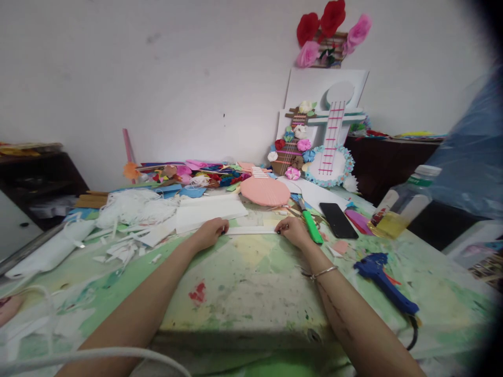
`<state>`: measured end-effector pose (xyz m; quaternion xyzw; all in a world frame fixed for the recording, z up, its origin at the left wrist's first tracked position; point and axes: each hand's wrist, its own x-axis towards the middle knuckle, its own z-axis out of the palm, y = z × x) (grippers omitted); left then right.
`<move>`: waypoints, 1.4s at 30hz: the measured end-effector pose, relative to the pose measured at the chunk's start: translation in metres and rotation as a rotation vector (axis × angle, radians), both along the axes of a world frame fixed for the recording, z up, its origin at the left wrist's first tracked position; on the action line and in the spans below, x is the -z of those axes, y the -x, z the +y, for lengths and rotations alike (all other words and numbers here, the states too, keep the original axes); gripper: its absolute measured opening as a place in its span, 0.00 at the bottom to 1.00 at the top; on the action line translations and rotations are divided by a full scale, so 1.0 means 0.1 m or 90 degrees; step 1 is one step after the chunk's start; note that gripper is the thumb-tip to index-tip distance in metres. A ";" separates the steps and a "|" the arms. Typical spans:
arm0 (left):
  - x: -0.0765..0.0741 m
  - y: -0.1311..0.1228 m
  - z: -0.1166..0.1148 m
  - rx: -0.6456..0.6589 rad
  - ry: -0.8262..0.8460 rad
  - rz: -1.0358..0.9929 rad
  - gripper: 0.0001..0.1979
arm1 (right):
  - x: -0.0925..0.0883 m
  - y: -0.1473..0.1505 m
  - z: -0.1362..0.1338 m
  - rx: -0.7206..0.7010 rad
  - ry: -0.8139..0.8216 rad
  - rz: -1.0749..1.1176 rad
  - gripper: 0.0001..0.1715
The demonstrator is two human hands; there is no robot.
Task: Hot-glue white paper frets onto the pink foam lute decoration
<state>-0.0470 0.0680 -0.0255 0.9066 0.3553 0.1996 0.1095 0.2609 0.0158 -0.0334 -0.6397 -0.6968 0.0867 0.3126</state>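
A narrow white paper strip (251, 230) lies stretched across the paint-stained table (243, 283) in front of me. My left hand (211, 233) pinches its left end, and my right hand (291, 230) pinches the right end. Just behind the strip are folded white sheets (212, 209) and a round peach-coloured paper body with a strung neck (265, 189). Beside my right hand lies a green-handled utility knife (312, 225), with a black phone (338, 220) further right.
At the right are a blue glue gun (387, 283) and a tilted-looking bottle of yellow liquid (404, 204). White paper scraps (123, 251) litter the left. Decorated paper guitars (330, 141) lean on the wall. A white cable (98, 355) crosses the lower left; another person's hand (10, 309) shows there.
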 end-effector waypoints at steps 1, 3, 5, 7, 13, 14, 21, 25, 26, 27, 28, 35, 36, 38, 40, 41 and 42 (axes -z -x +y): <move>-0.01 0.00 0.00 0.003 -0.002 0.004 0.10 | -0.01 0.00 -0.01 -0.007 0.000 -0.002 0.18; -0.02 0.01 -0.02 0.005 -0.007 0.009 0.10 | -0.03 -0.01 -0.03 -0.019 0.000 -0.006 0.18; -0.04 0.02 -0.03 0.009 -0.016 0.015 0.10 | -0.05 -0.03 -0.04 -0.029 0.003 -0.006 0.17; -0.05 0.02 -0.05 0.014 -0.032 0.027 0.10 | -0.05 -0.04 -0.05 -0.036 0.007 -0.005 0.16; -0.08 0.05 -0.10 0.024 -0.070 0.058 0.11 | -0.01 -0.06 -0.02 -0.039 0.016 -0.001 0.11; -0.08 0.05 -0.10 0.025 -0.074 0.057 0.10 | -0.01 -0.06 -0.02 -0.037 0.015 -0.001 0.11; -0.03 0.06 -0.02 0.023 -0.056 0.032 0.09 | 0.03 -0.03 0.03 -0.021 0.024 -0.015 0.11; -0.03 0.05 -0.02 0.015 -0.049 0.030 0.10 | 0.05 -0.02 0.05 0.002 0.033 -0.023 0.11; -0.03 0.04 -0.02 0.011 -0.047 0.028 0.10 | 0.05 -0.01 0.06 0.008 0.035 -0.024 0.12; -0.03 0.03 -0.02 0.006 -0.045 0.026 0.11 | 0.05 -0.01 0.06 0.014 0.037 -0.025 0.13; -0.03 0.03 -0.02 0.000 -0.043 0.024 0.11 | 0.05 0.00 0.06 0.021 0.039 -0.026 0.14; 0.07 -0.02 0.07 -0.119 -0.005 -0.022 0.09 | 0.05 0.04 0.07 0.063 0.038 -0.028 0.12; 0.08 -0.02 0.09 -0.139 0.006 -0.030 0.09 | 0.05 0.04 0.07 0.069 0.036 -0.028 0.12; 0.10 -0.02 0.11 -0.166 0.033 -0.044 0.08 | 0.05 0.04 0.07 0.076 0.032 -0.027 0.11; 0.10 -0.02 0.11 -0.178 0.057 -0.058 0.06 | 0.05 0.03 0.07 0.077 0.028 -0.025 0.11; 0.10 -0.02 0.11 -0.181 0.066 -0.067 0.06 | 0.05 0.03 0.06 0.075 0.027 -0.024 0.11; 0.09 -0.02 0.10 -0.183 0.072 -0.076 0.06 | 0.05 0.04 0.06 0.072 0.025 -0.024 0.11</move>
